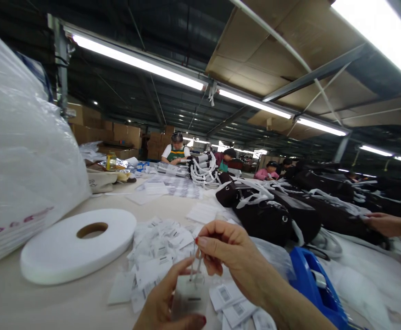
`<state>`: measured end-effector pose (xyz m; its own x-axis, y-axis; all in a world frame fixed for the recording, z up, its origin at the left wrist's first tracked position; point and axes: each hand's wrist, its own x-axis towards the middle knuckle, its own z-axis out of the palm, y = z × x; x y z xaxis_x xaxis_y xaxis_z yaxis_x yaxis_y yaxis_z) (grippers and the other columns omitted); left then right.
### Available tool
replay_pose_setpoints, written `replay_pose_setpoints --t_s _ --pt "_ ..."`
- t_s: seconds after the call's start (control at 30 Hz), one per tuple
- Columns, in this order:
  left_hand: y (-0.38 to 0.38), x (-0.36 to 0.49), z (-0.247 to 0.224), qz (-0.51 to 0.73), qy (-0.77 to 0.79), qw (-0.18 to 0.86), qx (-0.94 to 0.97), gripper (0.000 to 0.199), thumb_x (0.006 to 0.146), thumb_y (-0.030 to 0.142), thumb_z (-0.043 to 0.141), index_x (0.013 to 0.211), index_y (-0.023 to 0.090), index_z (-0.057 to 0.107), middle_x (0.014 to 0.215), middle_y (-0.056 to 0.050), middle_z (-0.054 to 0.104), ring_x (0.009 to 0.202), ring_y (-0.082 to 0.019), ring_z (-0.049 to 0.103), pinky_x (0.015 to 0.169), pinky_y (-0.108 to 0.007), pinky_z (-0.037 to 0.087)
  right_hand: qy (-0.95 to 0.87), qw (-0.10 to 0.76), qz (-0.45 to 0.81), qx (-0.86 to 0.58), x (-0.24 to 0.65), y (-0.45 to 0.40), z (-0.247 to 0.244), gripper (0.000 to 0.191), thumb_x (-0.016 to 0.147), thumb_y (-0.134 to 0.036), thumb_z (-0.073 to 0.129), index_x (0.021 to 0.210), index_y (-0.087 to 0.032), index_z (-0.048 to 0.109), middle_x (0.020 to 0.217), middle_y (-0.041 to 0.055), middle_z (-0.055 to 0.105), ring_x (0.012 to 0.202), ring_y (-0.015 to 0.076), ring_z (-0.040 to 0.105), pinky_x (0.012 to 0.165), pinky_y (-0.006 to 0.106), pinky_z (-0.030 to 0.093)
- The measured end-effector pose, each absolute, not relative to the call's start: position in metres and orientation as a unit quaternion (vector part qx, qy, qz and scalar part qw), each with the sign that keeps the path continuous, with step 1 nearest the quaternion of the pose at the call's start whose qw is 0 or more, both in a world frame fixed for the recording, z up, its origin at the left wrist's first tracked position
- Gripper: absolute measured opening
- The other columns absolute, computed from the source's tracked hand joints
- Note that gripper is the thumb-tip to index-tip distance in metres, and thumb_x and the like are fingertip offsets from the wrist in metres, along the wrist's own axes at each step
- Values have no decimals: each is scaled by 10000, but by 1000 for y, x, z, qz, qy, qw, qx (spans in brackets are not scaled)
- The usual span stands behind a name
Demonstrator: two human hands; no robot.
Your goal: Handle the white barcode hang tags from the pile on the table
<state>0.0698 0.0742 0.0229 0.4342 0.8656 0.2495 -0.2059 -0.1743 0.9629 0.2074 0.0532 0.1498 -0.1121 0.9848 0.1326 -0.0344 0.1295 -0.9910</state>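
Observation:
Low in the middle, my left hand (164,298) holds a small whitish tag (190,298) with a dark printed bar, thumb along its lower edge. My right hand (228,252) pinches a thin pale string (195,263) just above the tag's top edge. Where the string meets the tag is too blurred to make out. Behind and left of my hands spreads a loose heap of white tags (159,252) with dark printing. More barcode labels (226,295) lie under my right wrist.
A large white tape roll (63,254) lies flat at left beside a big plastic bag (25,151). A blue tape dispenser (312,279) stands right of my forearm. Black bags with white straps (262,211) are piled behind it. Another person's hand (389,223) touches them at far right.

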Motion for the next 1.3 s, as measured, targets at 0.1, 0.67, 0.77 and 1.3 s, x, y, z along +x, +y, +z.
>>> replay_pose_setpoints --t_s 0.1,0.67,0.77,1.3 --pt "83 58 31 407 200 661 598 719 500 430 790 1142 201 563 1103 -90 606 1017 -311 532 827 -359 421 -557 510 505 -417 210 50 154 123 631 -228 641 633 -120 583 460 -49 533 352 27 410 375 158 280" --pt "81 19 55 287 242 732 569 420 705 498 638 863 112 689 682 -94 708 601 -152 614 555 -213 416 -570 484 513 -421 222 44 142 69 663 -189 610 668 -121 600 469 -47 515 369 25 385 392 163 265" --pt "84 7 57 244 259 746 563 373 700 479 642 808 122 652 686 -114 707 552 -178 629 491 -232 436 -572 480 513 -425 222 45 138 72 672 -193 604 668 -121 598 476 -48 513 378 27 389 401 165 273" --pt "80 -1 51 196 251 769 555 316 610 393 718 693 88 710 571 -54 629 514 -114 520 515 -214 368 -629 465 444 -437 222 50 138 115 677 -250 610 678 -140 579 493 -60 476 390 44 398 415 191 286"
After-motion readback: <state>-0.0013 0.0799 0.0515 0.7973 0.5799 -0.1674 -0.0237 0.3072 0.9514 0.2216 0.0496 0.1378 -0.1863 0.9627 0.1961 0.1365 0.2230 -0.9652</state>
